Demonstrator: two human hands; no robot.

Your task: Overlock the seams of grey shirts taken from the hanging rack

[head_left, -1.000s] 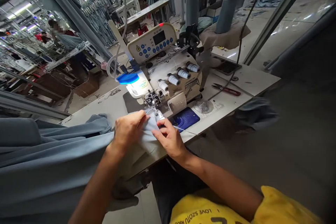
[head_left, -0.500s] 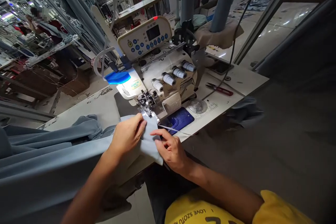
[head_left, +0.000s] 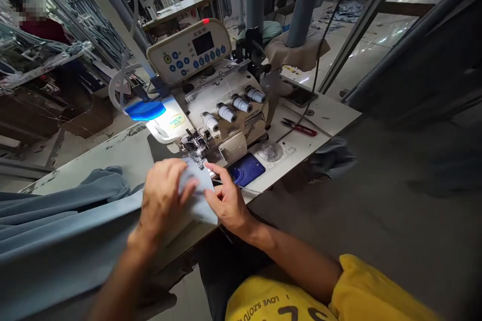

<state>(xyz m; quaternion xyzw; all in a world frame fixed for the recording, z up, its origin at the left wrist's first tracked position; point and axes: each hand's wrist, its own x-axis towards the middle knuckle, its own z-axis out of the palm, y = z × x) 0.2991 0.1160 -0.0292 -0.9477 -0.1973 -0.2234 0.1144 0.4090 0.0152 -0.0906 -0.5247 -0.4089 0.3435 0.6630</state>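
Guide the cloth (head_left: 200,180) flat at the front of the sewing machine (head_left: 235,143) on the counter (head_left: 131,154), your right hand (head_left: 228,203) with thumb and forefinger parted at its edge, your left hand's (head_left: 161,193) blurred fingers over it, their grip unclear.

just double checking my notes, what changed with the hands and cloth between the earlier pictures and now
The right hand has moved forward, its forefinger nearer the sewing machine. The near corner of the cloth has shifted slightly toward the machine. The left hand has eased left and is blurred; whether it let go is unclear. The machine and snips stayed put; the view swung.
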